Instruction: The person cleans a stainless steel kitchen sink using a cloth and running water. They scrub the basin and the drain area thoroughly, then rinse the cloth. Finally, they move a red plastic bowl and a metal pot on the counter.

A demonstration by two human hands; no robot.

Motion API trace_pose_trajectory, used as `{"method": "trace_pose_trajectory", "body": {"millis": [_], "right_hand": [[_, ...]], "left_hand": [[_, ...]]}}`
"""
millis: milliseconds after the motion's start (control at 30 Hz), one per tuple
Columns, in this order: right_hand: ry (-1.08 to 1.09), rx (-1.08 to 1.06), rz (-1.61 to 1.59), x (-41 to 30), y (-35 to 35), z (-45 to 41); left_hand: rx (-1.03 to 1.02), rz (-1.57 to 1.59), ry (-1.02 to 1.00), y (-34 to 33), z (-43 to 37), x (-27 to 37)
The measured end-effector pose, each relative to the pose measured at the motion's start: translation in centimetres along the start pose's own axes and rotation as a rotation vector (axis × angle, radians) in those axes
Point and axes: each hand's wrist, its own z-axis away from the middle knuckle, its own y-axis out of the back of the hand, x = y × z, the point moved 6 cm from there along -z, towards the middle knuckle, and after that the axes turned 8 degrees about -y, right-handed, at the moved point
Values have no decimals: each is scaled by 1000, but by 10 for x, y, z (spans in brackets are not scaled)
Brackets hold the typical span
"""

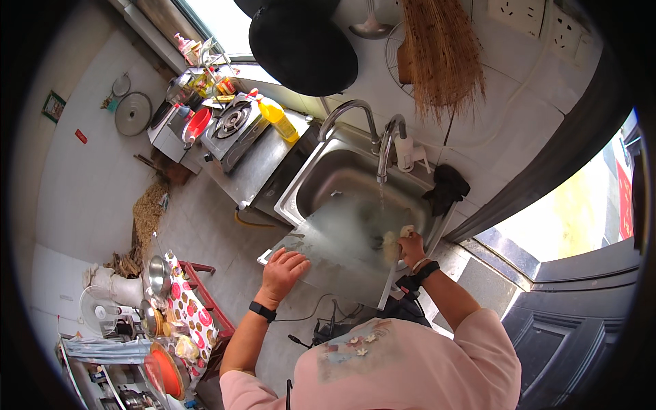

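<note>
A glass-like panel with a white edge strip leans over the front of the stainless steel sink. Its surface is wet and hazy, with a few dark smears near the left corner. My left hand grips the panel's left edge, fingers lying over the top face. At the opposite edge, my right hand pinches a pale scrubbing pad, perhaps a loofah; a similar pale patch beside it looks like its reflection. A thin stream of water falls from the right-hand curved faucet towards the panel.
A second faucet arches over the sink's left side. A black cloth hangs on the right rim. Left of the sink are a yellow bottle and a gas stove. Cables hang near my waist. A red-framed table stands at lower left.
</note>
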Motion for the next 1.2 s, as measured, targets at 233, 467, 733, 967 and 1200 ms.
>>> {"method": "trace_pose_trajectory", "body": {"millis": [233,467,733,967,1200], "right_hand": [[-99,121,202,25,2,-4],[-187,-85,20,65,-6,-2],[85,-90,384,23,-7,30],[303,-192,461,-83,-1,42],[499,-86,604,-192,8,-7]], "left_hand": [[83,-69,349,-56,48,-22],[-110,-407,784,-108,106,-52],[17,15,1125,-125,135,-66],[434,1618,1706,-166,195,-15],[298,2131,1481,-159,132,67]]}}
